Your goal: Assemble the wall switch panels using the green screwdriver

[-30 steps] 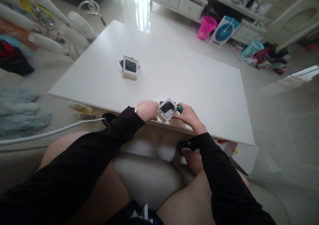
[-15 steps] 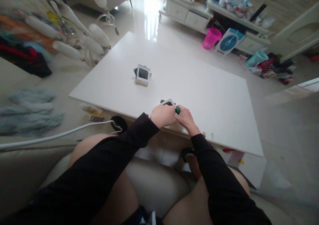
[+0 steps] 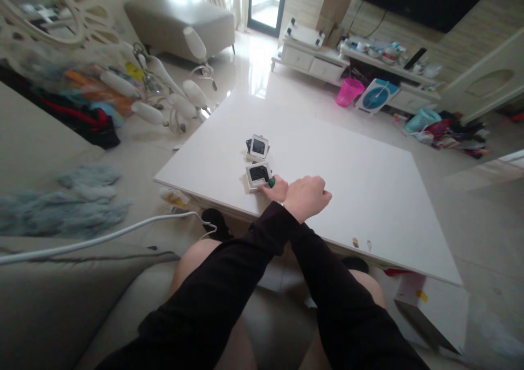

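**Arms crossed at the near edge, box just off the right hand's fingertips**

And there were the forearms, crossed over the white surface (image 3: 368, 162)! The left hand (image 3: 309, 196) sat on top and out to the right, fingers curled together in a loose fist, with nothing showing inside it. The right hand (image 3: 279, 189) poked out from under the left wrist. Only a few fingers showed, and they were touching a small green knob (image 3: 271, 183). Whether they actually gripped it could not be told, since most of that hand was hidden.

The box (image 3: 257, 175), a white square frame with a dark inside, lay flat on the surface. It was just left of the right hand's fingertips and a touch beyond them, with the knob between box and fingers. It looked square, so there was no long axis to speak of, and it sat slightly skewed to the surface's near edge.

The right hand was plainly the nearer one. The left fist was one hand further right and clear of the box.

A second box (image 3: 258, 147) of the same kind sat just beyond the first, further from both hands and out of their touch.
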Demonstrator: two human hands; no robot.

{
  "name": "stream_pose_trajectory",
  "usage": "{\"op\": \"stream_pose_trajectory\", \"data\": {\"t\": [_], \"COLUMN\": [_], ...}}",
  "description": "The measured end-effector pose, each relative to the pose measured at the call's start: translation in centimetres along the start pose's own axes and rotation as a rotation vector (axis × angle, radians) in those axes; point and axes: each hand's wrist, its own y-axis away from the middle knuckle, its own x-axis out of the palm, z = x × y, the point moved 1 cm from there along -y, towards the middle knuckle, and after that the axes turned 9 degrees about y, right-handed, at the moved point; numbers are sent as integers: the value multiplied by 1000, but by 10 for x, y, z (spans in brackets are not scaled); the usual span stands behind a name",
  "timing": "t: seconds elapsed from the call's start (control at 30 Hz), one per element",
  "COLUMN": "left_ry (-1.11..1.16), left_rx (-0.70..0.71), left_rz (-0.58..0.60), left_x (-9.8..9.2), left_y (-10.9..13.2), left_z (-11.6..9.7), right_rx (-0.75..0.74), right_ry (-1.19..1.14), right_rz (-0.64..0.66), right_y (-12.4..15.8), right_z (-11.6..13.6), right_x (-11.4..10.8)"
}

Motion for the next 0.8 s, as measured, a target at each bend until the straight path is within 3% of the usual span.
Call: {"op": "stream_pose_trajectory", "data": {"t": [0.07, 0.27, 0.47, 0.63, 0.8], "left_ry": [13, 64, 60, 64, 72], "left_rx": [46, 53, 49, 54, 71], "left_rz": [-4, -22, -86, -92, -105], "left_x": [0, -6, -12, -15, -15], "left_y": [-2, -2, 0, 1, 0], "left_z": [2, 1, -2, 1, 3], "right_rx": [163, 179, 236, 226, 205], "right_ry": [1, -77, -155, -202, -245], "right_rz": [-19, -43, -31, -39, -112], "right_y": [-8, -35, -43, -34, -28], "right_z": [15, 67, 97, 96, 62], "right_x": [9, 39, 48, 40, 21]}}
